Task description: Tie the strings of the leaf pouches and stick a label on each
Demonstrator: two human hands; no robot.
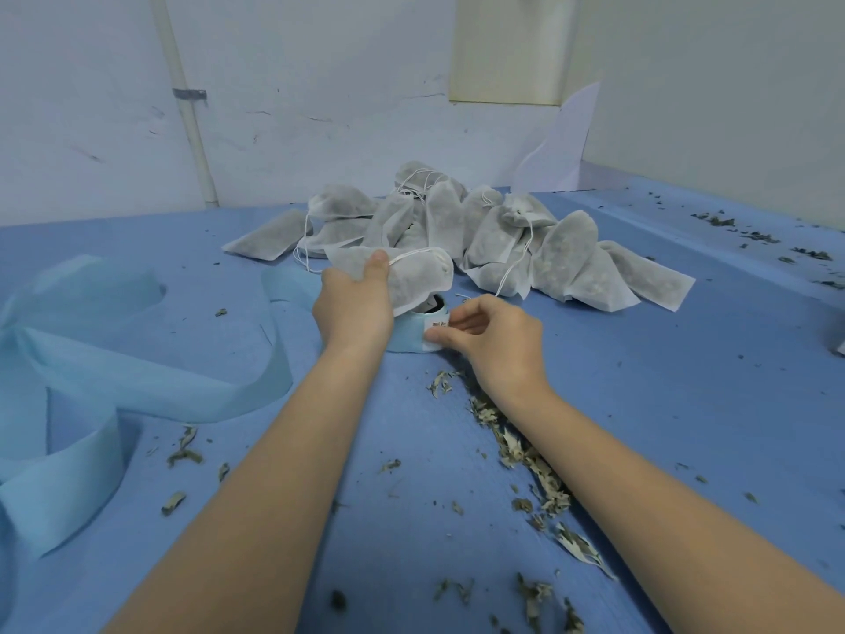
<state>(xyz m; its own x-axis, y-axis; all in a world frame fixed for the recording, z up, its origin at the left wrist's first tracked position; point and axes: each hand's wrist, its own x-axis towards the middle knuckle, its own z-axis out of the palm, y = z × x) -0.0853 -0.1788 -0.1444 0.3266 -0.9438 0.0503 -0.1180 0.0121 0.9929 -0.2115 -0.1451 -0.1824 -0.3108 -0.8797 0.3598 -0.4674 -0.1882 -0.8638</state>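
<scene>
The white label [436,330] bears dark print, too small to read.

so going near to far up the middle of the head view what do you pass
leaf scraps → label roll at the right hand → pouch in the left hand → pouch pile → wall

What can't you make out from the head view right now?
- Label print: too small to read; right hand fingers cover part.
- Label roll: mostly hidden behind the left hand and its held pouch.
- Pouch pile: knots too small to judge; lower pouches buried.
- Blue backing strip: cut off at the left edge.
</scene>
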